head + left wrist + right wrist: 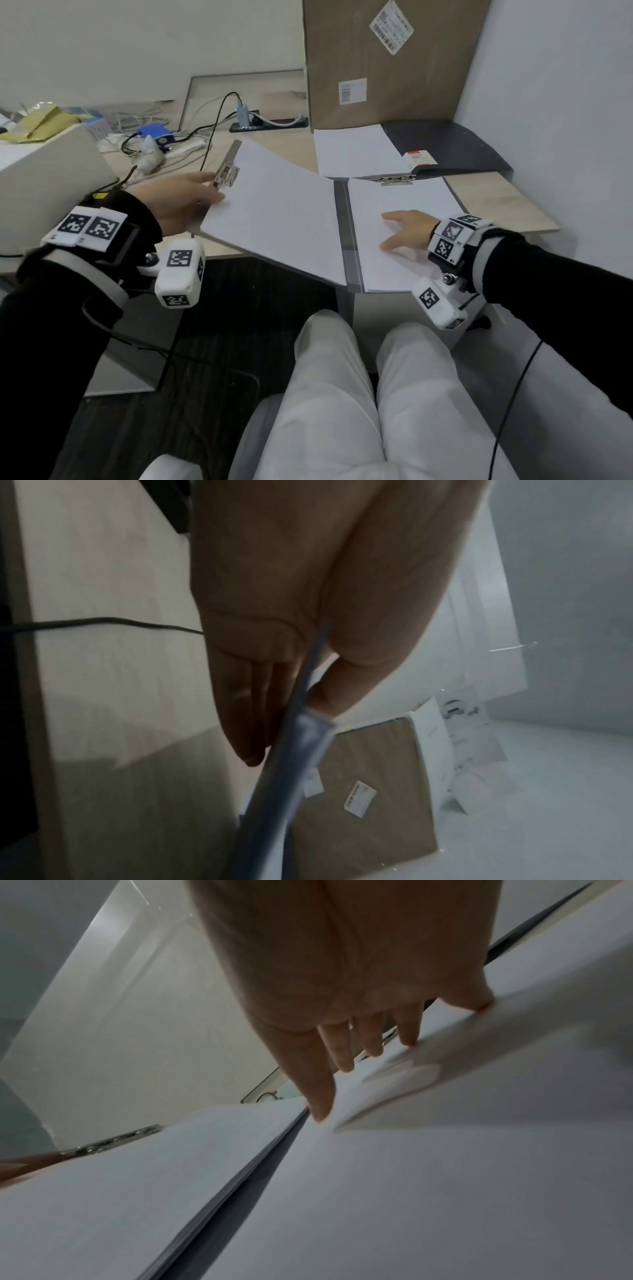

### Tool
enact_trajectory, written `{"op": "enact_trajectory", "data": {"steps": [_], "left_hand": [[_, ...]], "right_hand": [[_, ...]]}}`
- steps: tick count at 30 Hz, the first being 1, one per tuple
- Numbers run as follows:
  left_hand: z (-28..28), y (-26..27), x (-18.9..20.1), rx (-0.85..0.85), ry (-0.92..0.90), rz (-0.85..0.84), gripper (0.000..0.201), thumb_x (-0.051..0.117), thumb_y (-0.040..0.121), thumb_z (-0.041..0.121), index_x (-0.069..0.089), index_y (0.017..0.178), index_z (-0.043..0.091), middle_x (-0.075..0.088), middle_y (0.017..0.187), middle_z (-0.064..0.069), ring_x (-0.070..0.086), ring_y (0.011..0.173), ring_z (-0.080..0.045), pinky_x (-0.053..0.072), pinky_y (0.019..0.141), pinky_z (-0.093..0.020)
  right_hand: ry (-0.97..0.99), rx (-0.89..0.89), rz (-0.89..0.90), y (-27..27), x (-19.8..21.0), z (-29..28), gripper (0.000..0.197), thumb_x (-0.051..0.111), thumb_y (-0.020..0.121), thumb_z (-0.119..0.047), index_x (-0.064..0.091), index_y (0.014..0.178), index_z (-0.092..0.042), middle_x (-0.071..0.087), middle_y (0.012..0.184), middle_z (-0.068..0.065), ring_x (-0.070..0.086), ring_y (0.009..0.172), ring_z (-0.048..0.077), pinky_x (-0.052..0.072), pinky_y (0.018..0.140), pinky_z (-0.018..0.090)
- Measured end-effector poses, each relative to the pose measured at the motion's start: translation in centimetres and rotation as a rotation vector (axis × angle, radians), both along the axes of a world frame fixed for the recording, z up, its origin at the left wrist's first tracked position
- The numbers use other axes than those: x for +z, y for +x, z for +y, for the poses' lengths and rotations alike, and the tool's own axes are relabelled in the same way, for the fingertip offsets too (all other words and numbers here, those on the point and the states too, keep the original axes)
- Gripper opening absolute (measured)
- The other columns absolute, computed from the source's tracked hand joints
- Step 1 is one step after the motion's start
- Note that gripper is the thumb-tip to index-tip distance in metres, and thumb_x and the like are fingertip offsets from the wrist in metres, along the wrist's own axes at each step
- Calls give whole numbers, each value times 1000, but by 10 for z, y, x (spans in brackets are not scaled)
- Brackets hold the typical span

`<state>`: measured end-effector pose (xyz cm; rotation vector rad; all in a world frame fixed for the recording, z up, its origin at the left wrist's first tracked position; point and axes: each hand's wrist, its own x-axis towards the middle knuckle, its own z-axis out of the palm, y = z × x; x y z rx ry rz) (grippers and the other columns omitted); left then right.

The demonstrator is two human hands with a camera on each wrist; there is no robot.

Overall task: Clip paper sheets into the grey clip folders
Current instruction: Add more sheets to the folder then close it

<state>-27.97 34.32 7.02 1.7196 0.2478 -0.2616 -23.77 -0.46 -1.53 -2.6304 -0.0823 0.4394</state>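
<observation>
A grey clip folder [346, 236] lies open at the desk's front edge. Its left cover carries white sheets [274, 212] under a metal clip [227, 174] and is tilted up off the desk. My left hand [215, 188] pinches that cover's outer edge beside the clip. In the left wrist view the thumb lies on top and the fingers underneath the cover edge [294, 753]. The right half holds more sheets [407, 202] under a second clip [397, 180]. My right hand [390, 231] lies flat on these sheets, its straight fingertips [346, 1066] touching the paper [411, 1177].
A second, dark folder [455, 147] with paper [356, 154] lies open behind. A tall cardboard box [387, 61] leans on the wall. Cables, a power strip [267, 123] and a blue device [156, 132] crowd the back left. A white machine [41, 178] stands at the left.
</observation>
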Motion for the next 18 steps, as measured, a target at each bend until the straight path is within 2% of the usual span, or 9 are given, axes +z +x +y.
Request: {"op": "enact_trajectory", "data": {"steps": [3, 5, 7, 9, 11, 13, 15, 17, 18], "left_hand": [[-13, -3, 15, -63, 29, -107, 17, 44, 94, 3, 56, 94, 14, 75, 74, 2, 71, 61, -6, 56, 53, -18], [-21, -2, 25, -154, -15, -160, 21, 44, 94, 7, 62, 102, 14, 72, 95, -2, 71, 72, -8, 57, 61, -20], [-33, -1, 34, -254, -27, -207, 30, 45, 94, 13, 59, 121, 14, 66, 111, -5, 66, 88, -12, 56, 72, -27], [-49, -1, 40, -325, -51, -247, 38, 46, 94, 20, 52, 131, 16, 62, 114, -4, 60, 95, -14, 54, 77, -30], [-70, -1, 44, -395, -60, -288, 39, 47, 92, 31, 52, 130, 21, 60, 115, -1, 58, 96, -14, 53, 81, -31], [-91, 2, 46, -417, -86, -293, 40, 50, 87, 43, 55, 124, 27, 59, 119, 3, 57, 101, -13, 50, 86, -35], [-115, 7, 46, -409, -128, -268, 43, 51, 85, 51, 56, 121, 29, 58, 123, 7, 55, 109, -13, 43, 93, -42], [-138, 12, 47, -412, -131, -237, 61, 54, 79, 64, 49, 132, 34, 51, 138, 11, 43, 131, -14, 30, 106, -52], [-150, 13, 47, -416, -127, -228, 72, 56, 73, 70, 42, 137, 39, 43, 146, 13, 34, 139, -15, 23, 109, -56]], "right_hand": [[112, -213, -119, -4, 7, -31, 59, 69, 82, -19, 47, 137, -13, 43, 146, 6, 42, 134, 22, 30, 109, 29], [70, -337, -157, -7, 11, -60, 52, 69, 81, -15, 53, 130, -11, 50, 140, 9, 48, 129, 24, 35, 106, 31], [6, -431, -123, -16, 14, -87, 52, 70, 79, -14, 54, 128, -6, 52, 137, 13, 49, 126, 29, 37, 104, 32], [-63, -496, -24, -26, 10, -109, 58, 72, 79, -17, 50, 131, 0, 50, 138, 16, 48, 127, 31, 38, 103, 33], [-103, -533, 98, -33, 3, -125, 59, 73, 77, -24, 54, 126, 2, 57, 129, 18, 55, 119, 34, 44, 101, 39], [2, -542, 218, -36, -8, -136, 49, 73, 75, -29, 62, 112, 1, 66, 116, 16, 63, 107, 33, 50, 97, 43], [110, -567, 258, -43, -11, -136, 29, 69, 81, -25, 63, 97, -1, 66, 106, 13, 64, 92, 28, 52, 86, 35], [191, -582, 186, -42, -14, -138, 11, 65, 85, -19, 59, 82, -10, 61, 101, 13, 59, 76, 23, 52, 73, 32], [238, -582, 152, -40, -13, -139, 9, 65, 84, -18, 58, 79, -13, 61, 104, 16, 58, 76, 24, 54, 74, 35]]}}
